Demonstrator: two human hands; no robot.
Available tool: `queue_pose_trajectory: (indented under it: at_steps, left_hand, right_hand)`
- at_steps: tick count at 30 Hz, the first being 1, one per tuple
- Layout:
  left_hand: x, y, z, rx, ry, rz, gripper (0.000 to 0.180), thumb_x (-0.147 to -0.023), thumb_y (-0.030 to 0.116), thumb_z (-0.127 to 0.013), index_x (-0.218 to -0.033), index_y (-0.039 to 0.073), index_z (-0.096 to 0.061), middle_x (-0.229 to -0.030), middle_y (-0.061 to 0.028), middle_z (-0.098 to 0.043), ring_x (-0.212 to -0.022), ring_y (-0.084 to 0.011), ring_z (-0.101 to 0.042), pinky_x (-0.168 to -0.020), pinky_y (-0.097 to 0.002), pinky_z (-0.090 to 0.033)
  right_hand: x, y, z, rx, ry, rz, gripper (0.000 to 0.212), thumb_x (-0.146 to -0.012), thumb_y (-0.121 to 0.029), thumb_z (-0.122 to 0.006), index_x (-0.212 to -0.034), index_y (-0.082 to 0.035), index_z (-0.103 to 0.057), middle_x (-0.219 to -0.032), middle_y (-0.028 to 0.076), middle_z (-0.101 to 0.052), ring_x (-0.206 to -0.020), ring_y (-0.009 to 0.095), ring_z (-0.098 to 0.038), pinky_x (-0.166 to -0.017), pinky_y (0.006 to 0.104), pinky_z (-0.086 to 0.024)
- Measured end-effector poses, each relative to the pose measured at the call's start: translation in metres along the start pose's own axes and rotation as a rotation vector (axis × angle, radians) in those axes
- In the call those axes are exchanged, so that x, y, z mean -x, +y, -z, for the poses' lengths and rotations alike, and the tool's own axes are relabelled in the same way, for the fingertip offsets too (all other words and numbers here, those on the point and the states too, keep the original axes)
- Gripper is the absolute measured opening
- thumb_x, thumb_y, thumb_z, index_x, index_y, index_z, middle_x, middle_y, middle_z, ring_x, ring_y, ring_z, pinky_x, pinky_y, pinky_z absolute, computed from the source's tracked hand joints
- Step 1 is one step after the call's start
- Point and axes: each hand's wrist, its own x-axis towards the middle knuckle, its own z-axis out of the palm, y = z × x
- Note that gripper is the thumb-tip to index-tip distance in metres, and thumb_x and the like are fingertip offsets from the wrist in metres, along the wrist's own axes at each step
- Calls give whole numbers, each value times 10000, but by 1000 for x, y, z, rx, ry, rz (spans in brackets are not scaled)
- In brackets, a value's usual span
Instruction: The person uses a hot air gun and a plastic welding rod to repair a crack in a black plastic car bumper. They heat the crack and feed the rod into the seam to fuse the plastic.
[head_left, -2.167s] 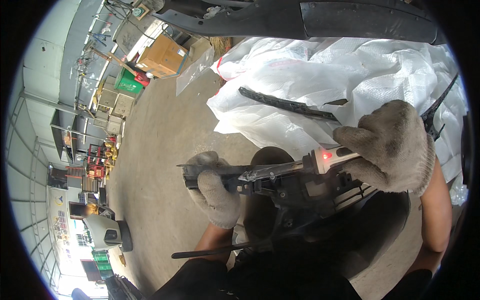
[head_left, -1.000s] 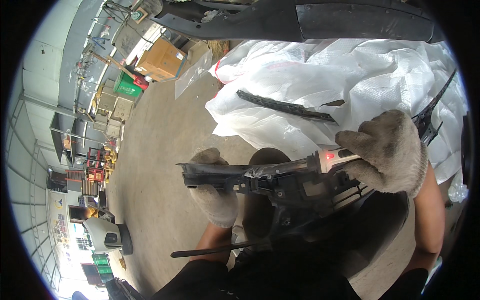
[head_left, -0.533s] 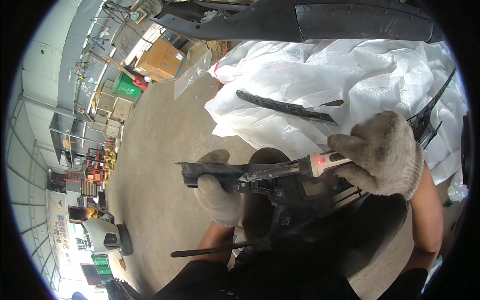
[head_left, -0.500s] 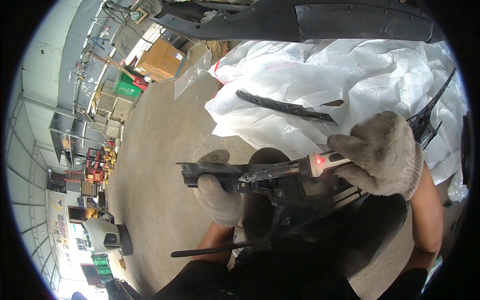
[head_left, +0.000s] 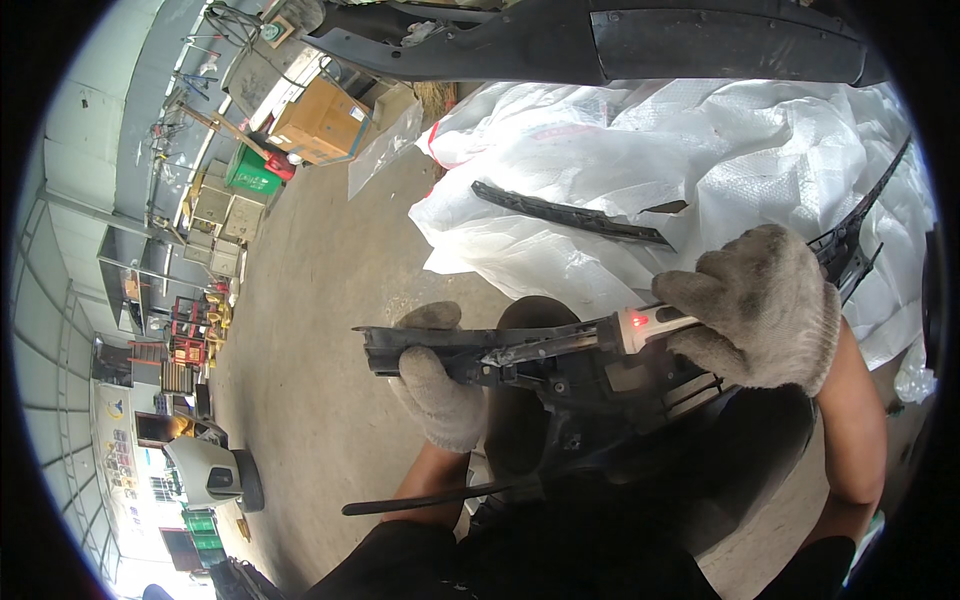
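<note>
A black plastic car part (head_left: pixel 575 385) with slots and clips lies across my lap. My gloved left hand (head_left: pixel 438 395) is closed around its left end, thumb on the near side and fingers behind the far edge. My gloved right hand (head_left: pixel 755 310) is wrapped around the pale handle of a soldering iron (head_left: pixel 638 328) with a lit red light. The iron's dark shaft points left along the part, and its tip is at the part's surface, close to my left thumb. Whether the tip presses in, I cannot tell.
White plastic sheeting (head_left: pixel 560 150) lies ahead, with a black trim strip (head_left: pixel 570 212) on it. Beyond is a large black bumper-like panel (head_left: pixel 720 45). More thin black trim (head_left: pixel 850 240) lies beside my right hand. At far left are a cardboard box (head_left: pixel 320 122) and a green bin (head_left: pixel 252 172).
My right hand has tilted and shifted very slightly left, and the iron's tip sits a few pixels further right. My left hand still holds the same end of the part.
</note>
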Motion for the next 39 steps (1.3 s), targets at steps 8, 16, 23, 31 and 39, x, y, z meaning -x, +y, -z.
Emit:
queue_pose_trajectory:
  at_steps: [8, 16, 23, 31, 39]
  left_hand:
    - [0, -2, 0, 23, -40, 38, 697, -867, 666, -471, -1107, 14, -518, -906, -63, -515, -830, -153, -531, -718, -272, -460]
    - [0, -2, -1, 0, -46, 28, 678, -864, 653, -480, -1102, 19, -524, -904, -63, -513, -816, -153, -533, -705, -275, -466]
    - [1, 0, -3, 31, -60, 38, 659, -862, 636, -495, -1093, 19, -524, -897, -68, -512, -813, -160, -534, -704, -281, -471]
    - [0, -3, -3, -25, -11, 9, 643, -864, 619, -493, -1084, 16, -533, -899, -80, -524, -813, -162, -538, -701, -288, -473]
    - [-1, -3, -2, -20, -18, -24, 647, -864, 619, -509, -1068, 5, -547, -873, -72, -531, -792, -157, -539, -698, -284, -457]
  right_hand:
    - [3, -1, -1, -5, -3, -16, 330, -770, -384, -702, -952, -110, -675, -615, 26, -599, -532, 173, -602, -517, 319, -480]
    - [18, -1, -11, -16, 143, -75, 350, -712, -332, -748, -957, -95, -666, -594, 32, -569, -490, 183, -551, -474, 341, -438]
    - [32, -27, -14, -47, 203, -172, 468, -607, -250, -736, -1013, -33, -651, -709, 74, -549, -577, 253, -548, -531, 388, -416]
    - [58, -82, -24, -81, 180, -371, 643, -632, -113, -701, -1243, -27, -522, -859, 96, -555, -669, 261, -566, -583, 415, -427]
    - [64, -114, -40, -152, 196, -515, 668, -627, -102, -740, -1264, -50, -546, -852, 95, -558, -687, 269, -568, -570, 405, -434]
